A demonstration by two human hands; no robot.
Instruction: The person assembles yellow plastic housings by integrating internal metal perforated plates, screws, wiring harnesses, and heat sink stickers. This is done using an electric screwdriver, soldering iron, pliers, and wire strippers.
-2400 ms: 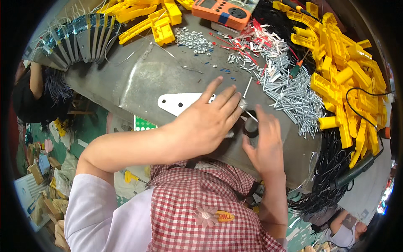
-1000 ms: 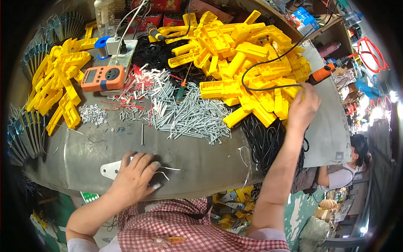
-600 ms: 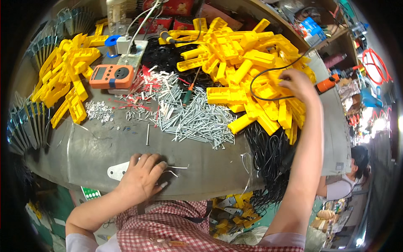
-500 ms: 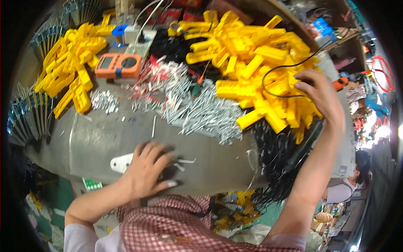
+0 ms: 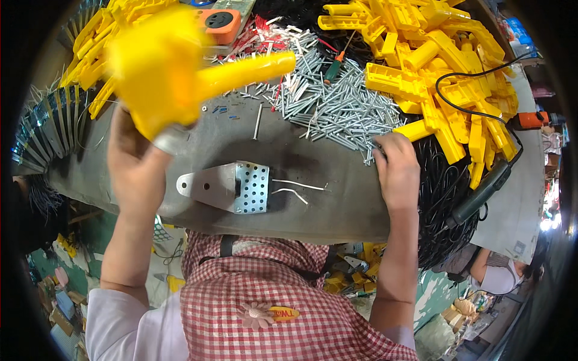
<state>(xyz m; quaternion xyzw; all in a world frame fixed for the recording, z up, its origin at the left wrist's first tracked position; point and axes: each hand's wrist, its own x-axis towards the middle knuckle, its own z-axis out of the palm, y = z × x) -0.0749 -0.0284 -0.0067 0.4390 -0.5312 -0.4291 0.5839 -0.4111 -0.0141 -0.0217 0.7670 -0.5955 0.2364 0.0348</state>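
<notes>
Yellow plastic part (image 5: 174,66) blurred, hiding left fingers.

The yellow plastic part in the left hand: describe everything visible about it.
The yellow part is moulded plastic, a bulky body with a long straight arm reaching toward the picture's right. It is motion-blurred, so fine detail is lost. The left hand holds it raised above the grey table, gripping it from below; something grey and metallic shows at its base by the fingers, unclear what. It hangs in front of the screw pile, touching nothing but the hand.
</notes>
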